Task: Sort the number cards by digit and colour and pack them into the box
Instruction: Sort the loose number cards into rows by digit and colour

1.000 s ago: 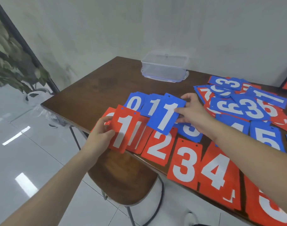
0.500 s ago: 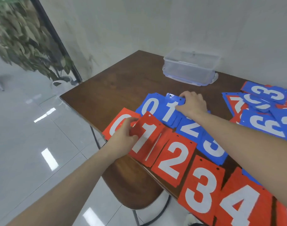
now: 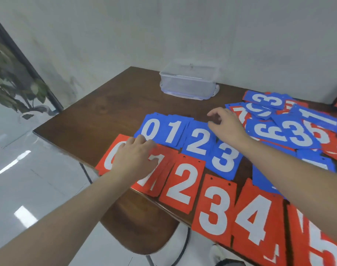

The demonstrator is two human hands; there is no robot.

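Two rows of number cards lie along the table's near edge. The blue row reads 0, 1, 2, 3. The red row in front reads 0, 1, 2, 3, 4, and a blurred further card. My left hand lies flat on the red 0 and red 1 stack. My right hand hovers with loosely bent fingers above the blue 2, holding nothing. A clear plastic box stands at the table's far side.
A loose heap of mixed blue and red cards covers the right part of the brown table. A round brown stool sits under the near edge. A wall runs behind the box. A plant stands at the left.
My right hand laid the blue 1 card on the blue 1 stack, let go and lifted to the right. My left hand set the red 1 cards down and now lies flat on them.
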